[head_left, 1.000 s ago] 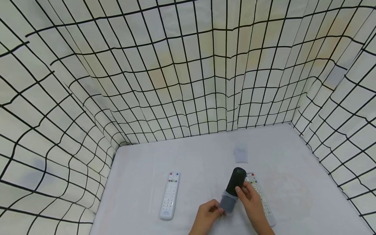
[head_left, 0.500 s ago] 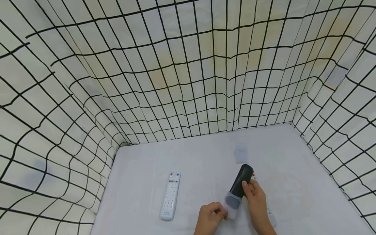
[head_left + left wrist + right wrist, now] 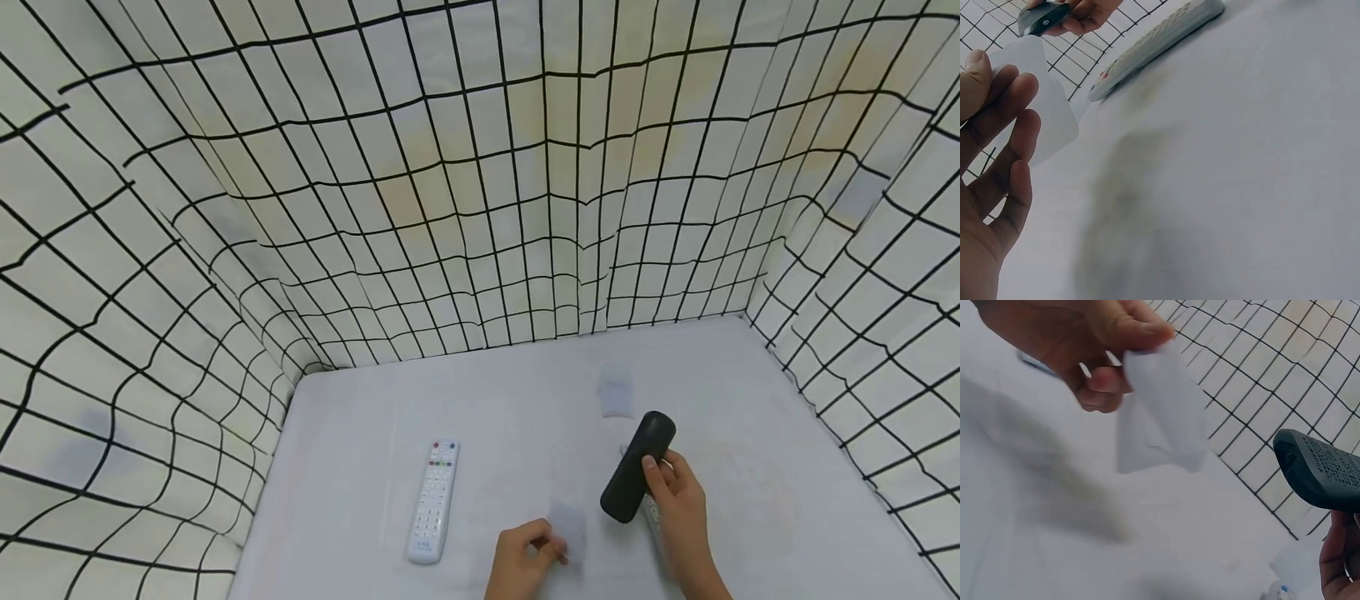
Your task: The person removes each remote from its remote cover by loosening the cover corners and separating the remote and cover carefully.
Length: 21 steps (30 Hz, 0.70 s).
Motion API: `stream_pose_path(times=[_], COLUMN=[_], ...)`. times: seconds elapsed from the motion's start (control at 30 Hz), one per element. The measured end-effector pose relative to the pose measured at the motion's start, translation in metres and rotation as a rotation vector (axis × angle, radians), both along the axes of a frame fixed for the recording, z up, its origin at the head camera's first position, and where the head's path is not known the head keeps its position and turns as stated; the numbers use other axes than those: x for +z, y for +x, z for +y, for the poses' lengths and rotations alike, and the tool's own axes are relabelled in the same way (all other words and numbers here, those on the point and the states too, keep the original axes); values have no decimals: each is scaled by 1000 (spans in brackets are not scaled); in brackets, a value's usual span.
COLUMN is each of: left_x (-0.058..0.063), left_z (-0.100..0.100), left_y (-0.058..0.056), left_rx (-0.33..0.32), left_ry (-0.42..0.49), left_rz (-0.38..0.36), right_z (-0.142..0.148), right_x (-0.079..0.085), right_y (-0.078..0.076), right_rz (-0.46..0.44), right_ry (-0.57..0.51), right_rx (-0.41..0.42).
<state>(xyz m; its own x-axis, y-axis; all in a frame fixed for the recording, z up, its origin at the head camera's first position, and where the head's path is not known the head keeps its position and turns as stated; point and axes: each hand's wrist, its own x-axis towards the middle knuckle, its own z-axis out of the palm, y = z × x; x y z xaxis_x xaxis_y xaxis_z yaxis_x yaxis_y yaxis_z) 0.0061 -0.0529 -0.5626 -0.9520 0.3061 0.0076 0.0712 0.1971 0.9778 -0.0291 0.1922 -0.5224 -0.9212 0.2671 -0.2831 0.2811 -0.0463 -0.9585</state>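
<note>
My left hand (image 3: pixel 522 554) pinches a thin translucent plastic sleeve (image 3: pixel 567 531) by its edge, above the white table. In the right wrist view this sleeve (image 3: pixel 1166 419) hangs from thumb and fingers, apart from anything else. My right hand (image 3: pixel 682 521) grips a black remote control (image 3: pixel 636 468), which is tilted and outside the sleeve. Small keys show on the black remote (image 3: pixel 1329 472) in the right wrist view. Partly hidden below the right hand lies a white remote control (image 3: pixel 651 518); the left wrist view shows this white remote (image 3: pixel 1160 47) from the side.
Another white remote control (image 3: pixel 433 504) lies on the left of the white tabletop (image 3: pixel 360 433). A second translucent sleeve (image 3: pixel 617 393) lies flat farther back. White walls with black netting (image 3: pixel 487 208) enclose the back and sides.
The black remote has come out of the translucent sleeve. My right hand has moved right and slightly up with the remote, while the left hand keeps hold of the sleeve.
</note>
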Motion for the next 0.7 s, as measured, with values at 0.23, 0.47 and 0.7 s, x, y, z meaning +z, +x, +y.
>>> stream_pose_path(times=[0.23,0.47,0.7], left_x=[3,1,-3], left_z=[-4,-17,-29], left_y=[-6,-16,-25], left_rx=[63,156,237], left_ry=[-76,-154,-256], left_rz=[-67,-80,-97], right_z=[-9,-8,-5], right_x=[-5,-9,-13], right_y=[3,5,6], right_rz=[54,104,167], right_ry=[23,65,143], right_rx=[-20,-15,-30])
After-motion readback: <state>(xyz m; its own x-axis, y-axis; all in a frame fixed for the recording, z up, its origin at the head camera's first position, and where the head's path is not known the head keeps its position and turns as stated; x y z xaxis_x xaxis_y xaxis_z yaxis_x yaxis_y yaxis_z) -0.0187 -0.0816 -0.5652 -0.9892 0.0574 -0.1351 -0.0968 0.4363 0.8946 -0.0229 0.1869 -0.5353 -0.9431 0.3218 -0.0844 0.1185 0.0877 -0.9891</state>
